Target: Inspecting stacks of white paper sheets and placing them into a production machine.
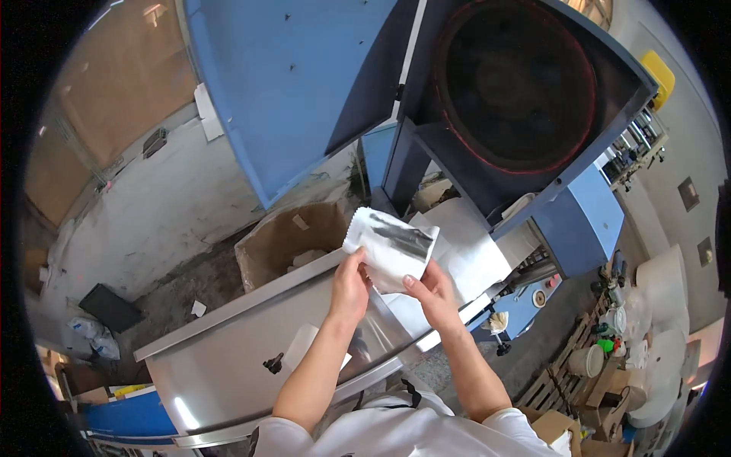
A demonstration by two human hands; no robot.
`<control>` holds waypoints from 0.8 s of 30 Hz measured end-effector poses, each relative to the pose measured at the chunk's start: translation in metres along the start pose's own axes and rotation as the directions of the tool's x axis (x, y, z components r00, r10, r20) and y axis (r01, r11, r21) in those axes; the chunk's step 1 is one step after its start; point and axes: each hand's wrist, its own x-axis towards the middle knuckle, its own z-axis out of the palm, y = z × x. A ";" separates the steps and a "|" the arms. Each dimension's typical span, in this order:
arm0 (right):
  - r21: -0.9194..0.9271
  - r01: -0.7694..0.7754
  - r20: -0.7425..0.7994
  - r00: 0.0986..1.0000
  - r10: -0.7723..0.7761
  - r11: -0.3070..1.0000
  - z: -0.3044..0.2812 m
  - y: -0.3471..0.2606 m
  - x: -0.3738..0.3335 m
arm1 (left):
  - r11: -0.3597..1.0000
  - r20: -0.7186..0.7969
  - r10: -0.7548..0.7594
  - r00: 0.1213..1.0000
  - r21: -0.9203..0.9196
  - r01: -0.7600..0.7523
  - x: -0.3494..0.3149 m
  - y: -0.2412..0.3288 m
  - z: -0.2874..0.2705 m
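A white packet (384, 263) with a zigzag-cut edge and a dark, shiny patch is held up in front of me. My left hand (351, 288) grips its lower left side, thumb on the face. At the lower right corner, my right hand (434, 295) pinches it the same way. The packet is tilted over a metal tray (221, 358). Lying on that tray near my left forearm is another white piece (302, 344), partly hidden by the arm. White sheet material (470, 255) comes down from the machine just beyond my right hand.
A blue machine cover (289, 99) stands raised ahead, beside a housing with a large dark disc (518, 87). A cardboard box (263, 247) sits behind the tray. Large white rolls (661, 293), a wooden pallet (544, 385) and a white bucket (585, 361) are at right.
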 end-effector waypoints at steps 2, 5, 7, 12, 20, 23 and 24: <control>0.000 0.007 0.001 1.000 -0.007 1.000 0.006 0.001 -0.003 | 0.999 -0.013 -0.019 1.000 0.031 0.019 -0.005 0.004 -0.004; -0.023 0.043 0.012 0.999 -0.043 0.999 0.010 0.002 -0.007 | 0.976 0.010 0.054 0.999 0.211 -0.055 -0.012 0.011 -0.001; -0.067 0.083 0.050 0.996 -0.080 0.994 0.011 -0.002 -0.010 | 0.988 0.093 0.045 0.995 0.142 -0.058 -0.010 0.018 -0.005; -0.129 0.244 0.068 0.969 -0.237 0.961 -0.009 -0.004 -0.015 | 0.994 0.204 -0.081 0.976 -0.054 0.093 -0.011 0.040 -0.003; -0.749 0.328 0.234 0.944 -0.233 0.575 -0.014 -0.043 -0.014 | 0.989 0.347 -0.055 0.936 0.146 0.004 -0.010 0.052 0.001; -0.757 0.266 0.146 0.959 -0.243 0.596 -0.004 -0.046 -0.018 | 0.973 0.374 -0.042 0.926 0.224 -0.047 -0.005 0.056 0.003; -0.730 0.184 0.098 0.981 -0.166 0.658 -0.001 -0.051 -0.020 | 0.955 0.393 -0.025 0.919 0.282 -0.095 -0.004 0.057 0.001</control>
